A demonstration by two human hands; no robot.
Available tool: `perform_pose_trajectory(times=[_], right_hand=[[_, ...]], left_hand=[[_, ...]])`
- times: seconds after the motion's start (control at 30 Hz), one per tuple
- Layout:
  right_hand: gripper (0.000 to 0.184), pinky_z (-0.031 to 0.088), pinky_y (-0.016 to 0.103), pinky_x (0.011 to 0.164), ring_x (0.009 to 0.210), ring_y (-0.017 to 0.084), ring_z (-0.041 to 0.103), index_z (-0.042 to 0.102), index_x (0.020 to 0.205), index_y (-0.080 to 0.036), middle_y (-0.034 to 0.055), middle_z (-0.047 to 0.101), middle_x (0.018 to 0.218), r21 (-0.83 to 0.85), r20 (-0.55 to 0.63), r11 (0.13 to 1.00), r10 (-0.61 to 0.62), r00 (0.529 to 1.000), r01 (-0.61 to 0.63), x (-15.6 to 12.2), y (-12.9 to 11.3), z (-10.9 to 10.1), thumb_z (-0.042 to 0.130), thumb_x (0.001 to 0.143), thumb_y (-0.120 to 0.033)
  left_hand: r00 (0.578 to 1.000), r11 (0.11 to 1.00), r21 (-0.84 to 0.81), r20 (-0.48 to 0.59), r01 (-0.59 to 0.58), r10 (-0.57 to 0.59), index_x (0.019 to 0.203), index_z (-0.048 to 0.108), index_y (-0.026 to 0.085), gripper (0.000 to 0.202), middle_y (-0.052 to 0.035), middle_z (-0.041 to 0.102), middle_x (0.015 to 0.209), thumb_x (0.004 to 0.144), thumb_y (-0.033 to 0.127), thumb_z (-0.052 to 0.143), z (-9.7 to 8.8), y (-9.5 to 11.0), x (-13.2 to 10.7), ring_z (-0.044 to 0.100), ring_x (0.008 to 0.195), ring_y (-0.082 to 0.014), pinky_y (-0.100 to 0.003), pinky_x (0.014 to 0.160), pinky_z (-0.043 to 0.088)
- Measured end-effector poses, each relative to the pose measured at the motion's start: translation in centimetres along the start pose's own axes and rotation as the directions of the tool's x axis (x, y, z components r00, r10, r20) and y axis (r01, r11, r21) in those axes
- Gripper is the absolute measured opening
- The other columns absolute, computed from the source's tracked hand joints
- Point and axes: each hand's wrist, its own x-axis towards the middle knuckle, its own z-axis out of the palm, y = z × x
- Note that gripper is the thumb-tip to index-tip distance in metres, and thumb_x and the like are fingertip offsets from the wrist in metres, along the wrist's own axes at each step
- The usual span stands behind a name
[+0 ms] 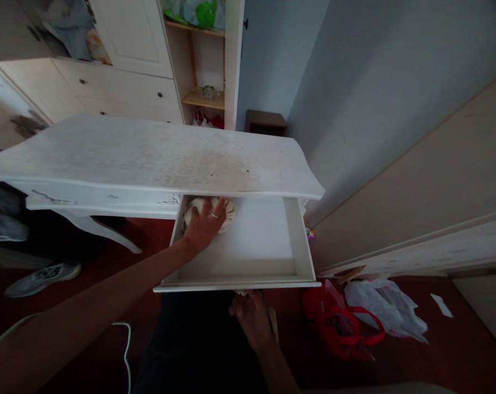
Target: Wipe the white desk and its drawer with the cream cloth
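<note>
A white drawer (pixel 264 241) stands pulled out from a white table (pixel 141 148) with a worn, stained top. My left hand (pixel 205 224), wearing a ring, reaches into the drawer's back left corner. Its fingers are bent over a bunched cream cloth (pixel 228 216), pressing it against the drawer floor. Below the drawer front, my right hand (pixel 252 317) has its fingers curled at a small pale handle (pixel 240 292), mostly hidden by the front panel's edge. Apart from the cloth, the drawer's white bottom is bare.
Behind the table is a white cabinet (pixel 128 33) with open shelves (pixel 205 98). A grey-blue wall (pixel 379 98) runs along the right. On the dark red floor lie a red bag (pixel 326 323), a white plastic bag (pixel 387 306), a shoe (pixel 42 279) and a white cable (pixel 127 350).
</note>
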Motion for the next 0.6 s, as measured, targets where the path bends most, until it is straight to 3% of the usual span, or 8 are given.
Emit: perform_pose_trajectory(times=[0.13, 0.27, 0.43, 0.6], right_hand=[[0.027, 0.047, 0.029, 0.052, 0.045, 0.009, 0.046, 0.065, 0.076, -0.019, -0.0014, 0.067, 0.070, 0.003, -0.010, 1.000, 0.007, 1.000, -0.007, 0.0, 0.0, -0.1, 0.079, 0.073, -0.042], [0.024, 0.048, 0.030, 0.053, 0.044, 0.009, 0.045, 0.064, 0.074, -0.019, -0.0014, 0.067, 0.071, -0.001, -0.008, 1.000, -0.014, 1.000, 0.014, -0.2, -0.2, 0.2, 0.078, 0.075, -0.039], [0.023, 0.047, 0.030, 0.053, 0.045, 0.009, 0.044, 0.063, 0.075, -0.020, -0.0021, 0.066, 0.070, -0.017, -0.009, 1.000, -0.019, 1.000, 0.019, -0.3, -0.2, 0.5, 0.077, 0.075, -0.038], [0.030, 0.047, 0.028, 0.052, 0.043, 0.008, 0.043, 0.065, 0.075, -0.018, -0.0043, 0.060, 0.060, -0.039, -0.031, 0.999, -0.012, 0.999, 0.011, -0.1, 0.5, 0.3, 0.077, 0.074, -0.046]], left_hand=[[0.998, 0.998, 0.027, 0.042, 0.051, -0.053, 0.150, 0.039, 0.026, 0.059, -0.0201, 0.033, 0.156, 0.091, 0.026, 0.046, 0.6, -0.8, -0.2, 0.024, 0.143, -0.0468, -0.064, 0.099, 0.036], [0.991, 0.991, 0.030, 0.026, 0.129, -0.130, 0.153, 0.032, 0.021, 0.077, -0.0248, 0.033, 0.153, 0.084, 0.044, 0.060, 0.8, -0.6, 1.1, 0.029, 0.135, -0.0525, -0.066, 0.098, 0.034], [0.975, 0.975, -0.025, 0.015, 0.221, -0.221, 0.152, 0.034, 0.019, 0.059, -0.0256, 0.045, 0.139, 0.093, 0.025, 0.040, 1.4, -0.8, 3.2, 0.045, 0.120, -0.0445, -0.050, 0.084, 0.045], [0.958, 0.958, -0.039, 0.046, 0.283, -0.281, 0.147, 0.039, 0.017, 0.054, -0.0246, 0.049, 0.136, 0.095, 0.017, 0.027, 1.4, -0.3, 4.1, 0.044, 0.122, -0.0417, -0.050, 0.086, 0.043]])
